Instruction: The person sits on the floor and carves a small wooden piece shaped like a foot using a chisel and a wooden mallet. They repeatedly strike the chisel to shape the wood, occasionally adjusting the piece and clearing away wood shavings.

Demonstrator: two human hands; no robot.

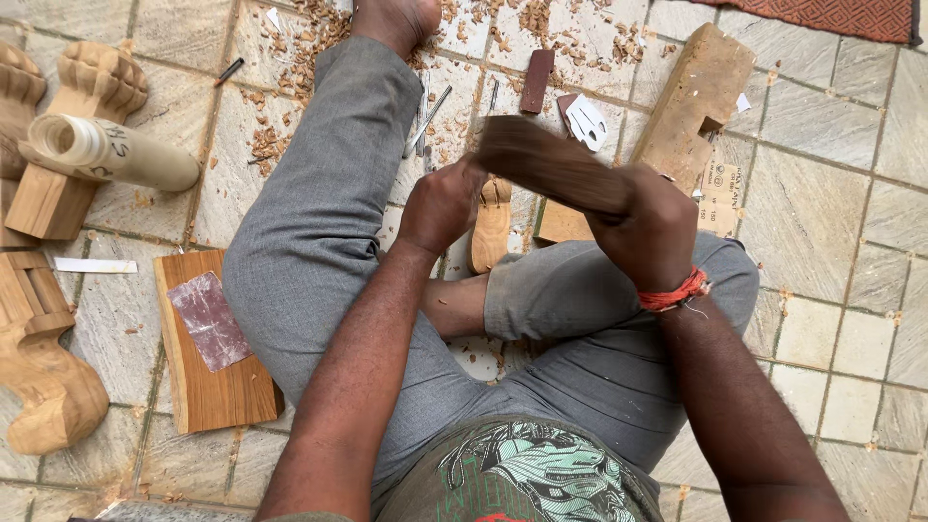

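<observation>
Head view: right hand (650,230) fisted around a dark wooden mallet (541,162), blurred mid-swing. Left hand (443,203) fingers closed on something thin, likely a chisel, hard to tell, set over a small carved wood piece (491,227) just below the fingertips. Carving step apparently underway; the next strike needs the tool held steady. Sandpaper (209,319) lies on a board (208,387) well left.

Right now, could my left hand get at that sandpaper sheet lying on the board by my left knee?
Probably not straight away: the left hand is closed on a carved wooden piece, and the raised left leg lies between it and the sandpaper sheet.
</observation>
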